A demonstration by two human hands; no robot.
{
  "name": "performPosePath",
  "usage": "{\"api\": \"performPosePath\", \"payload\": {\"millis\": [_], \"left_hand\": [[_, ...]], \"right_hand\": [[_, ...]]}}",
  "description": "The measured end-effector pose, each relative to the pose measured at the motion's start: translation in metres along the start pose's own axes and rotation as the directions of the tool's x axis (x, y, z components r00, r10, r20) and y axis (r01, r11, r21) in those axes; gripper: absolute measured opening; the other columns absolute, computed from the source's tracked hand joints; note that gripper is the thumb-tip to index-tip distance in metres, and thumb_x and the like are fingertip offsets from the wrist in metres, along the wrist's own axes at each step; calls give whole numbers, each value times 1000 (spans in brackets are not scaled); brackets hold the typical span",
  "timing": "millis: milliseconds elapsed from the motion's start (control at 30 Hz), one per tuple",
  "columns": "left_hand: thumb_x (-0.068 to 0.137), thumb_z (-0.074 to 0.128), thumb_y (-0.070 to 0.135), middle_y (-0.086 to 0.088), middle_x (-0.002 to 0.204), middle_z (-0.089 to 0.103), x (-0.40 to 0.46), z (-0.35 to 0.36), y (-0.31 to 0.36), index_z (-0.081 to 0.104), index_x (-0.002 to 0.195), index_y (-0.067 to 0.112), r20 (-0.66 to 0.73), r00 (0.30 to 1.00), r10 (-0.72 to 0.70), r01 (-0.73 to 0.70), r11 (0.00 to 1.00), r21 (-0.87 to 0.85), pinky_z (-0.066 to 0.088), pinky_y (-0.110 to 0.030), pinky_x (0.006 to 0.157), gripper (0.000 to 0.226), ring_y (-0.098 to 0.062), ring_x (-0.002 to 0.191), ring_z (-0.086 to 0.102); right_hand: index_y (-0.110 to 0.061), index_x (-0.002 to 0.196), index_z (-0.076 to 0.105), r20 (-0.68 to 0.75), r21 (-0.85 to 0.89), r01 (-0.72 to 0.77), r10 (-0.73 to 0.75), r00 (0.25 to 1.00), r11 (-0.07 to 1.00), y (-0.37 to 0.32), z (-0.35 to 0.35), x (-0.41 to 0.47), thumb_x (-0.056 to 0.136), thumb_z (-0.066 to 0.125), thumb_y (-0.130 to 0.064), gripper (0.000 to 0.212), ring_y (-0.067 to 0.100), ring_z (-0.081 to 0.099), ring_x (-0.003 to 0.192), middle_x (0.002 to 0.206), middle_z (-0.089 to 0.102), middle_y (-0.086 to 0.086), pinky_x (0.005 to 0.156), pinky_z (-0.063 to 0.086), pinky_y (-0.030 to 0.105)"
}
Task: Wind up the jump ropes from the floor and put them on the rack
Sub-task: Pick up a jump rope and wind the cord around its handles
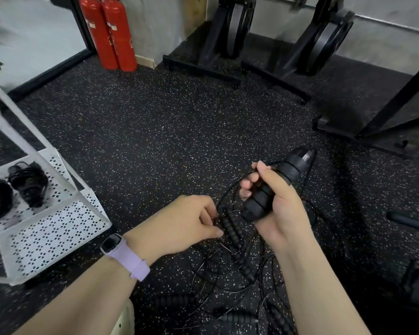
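Right hand (273, 197) gripping handles (271, 189), left hand (191, 221) pinching cord (218, 209)

The dark speckled rubber floor (155, 131) carries a loose tangle of black jump ropes (237, 269) with ribbed handles — cords looping over one another. A white perforated rack (58, 223) stands at left — two wound rope bundles (27, 183) lie on its shelf.

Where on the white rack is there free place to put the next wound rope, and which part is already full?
On the white rack, the perforated shelf is bare along its front and right, beside the corner post. Its back left is crowded: two wound ropes lie there. The floor below both hands is covered by tangled ropes.
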State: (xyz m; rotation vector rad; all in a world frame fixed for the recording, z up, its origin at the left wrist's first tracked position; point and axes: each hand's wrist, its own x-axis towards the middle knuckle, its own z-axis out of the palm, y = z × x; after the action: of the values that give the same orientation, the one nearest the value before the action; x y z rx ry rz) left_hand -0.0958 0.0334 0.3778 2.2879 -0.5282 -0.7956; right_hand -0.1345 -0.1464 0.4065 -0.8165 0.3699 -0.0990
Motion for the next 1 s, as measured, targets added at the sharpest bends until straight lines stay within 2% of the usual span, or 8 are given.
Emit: {"api": "performPosePath", "payload": {"millis": [100,200,300,467,600,767,833,1000], "left_hand": [[89,75,45,17,89,70,4,4,2,54,111,32,-108,994,14,-11,1000,25,59,-37,75,33,-4,73,67],[97,67,39,12,84,70,8,4,-2,56,107,33,-225,974,32,-11,995,97,56,-35,69,16,-5,66,63],[101,61,34,8,71,70,8,1,-4,68,90,33,-236,969,77,-50,991,121,51,-32,56,13,-7,48,52],[102,58,36,6,68,67,6,0,-1,66,89,31,-233,964,132,-91,980,177,45,-29,51,16,-14,51,56],[105,49,33,2,72,68,1,-6,12,55,87,30,-360,923,133,-161,986,-49,50,-34,53,20,-12,54,59],[109,43,21,2,84,76,-1,-19,27,57,100,10,-469,883,-30,-223,851,-476,52,-32,58,20,-16,60,66],[109,45,19,-2,83,76,-2,-21,26,60,102,9,-475,877,-72,-230,804,-548,50,-31,56,20,-16,58,63],[109,44,22,-1,81,76,-3,-23,23,59,101,14,-502,861,-78,-232,819,-525,49,-34,57,18,-17,59,63]], "right_hand": [[-7,93,62,52,12,-20,19,998,1000,1,2,-2,89,66,-13,8,16,57,66,73,57,4,59,47,24],[-7,93,60,69,4,-28,28,997,1000,2,3,-2,88,67,-14,11,16,57,65,72,57,4,59,47,24],[-7,94,60,76,1,-44,44,996,999,4,2,-2,88,68,-14,13,16,57,65,72,58,4,59,48,24],[-7,101,66,77,-39,-73,76,994,997,3,1,-1,91,67,-15,13,15,56,66,75,60,4,61,48,24],[-4,119,69,59,-312,-103,128,990,944,7,-5,-1,97,66,-12,24,16,54,62,70,60,4,65,50,27],[-15,95,75,78,-642,-163,275,958,749,18,-5,-4,92,68,-4,13,12,55,59,68,59,0,56,47,21],[-15,88,71,114,-670,-164,319,941,724,19,-4,-5,91,68,-2,15,10,54,57,67,59,0,54,45,17],[-8,92,71,232,-497,-185,335,913,848,17,-2,-4,77,74,-11,15,17,51,58,61,53,1,61,47,26]]}}
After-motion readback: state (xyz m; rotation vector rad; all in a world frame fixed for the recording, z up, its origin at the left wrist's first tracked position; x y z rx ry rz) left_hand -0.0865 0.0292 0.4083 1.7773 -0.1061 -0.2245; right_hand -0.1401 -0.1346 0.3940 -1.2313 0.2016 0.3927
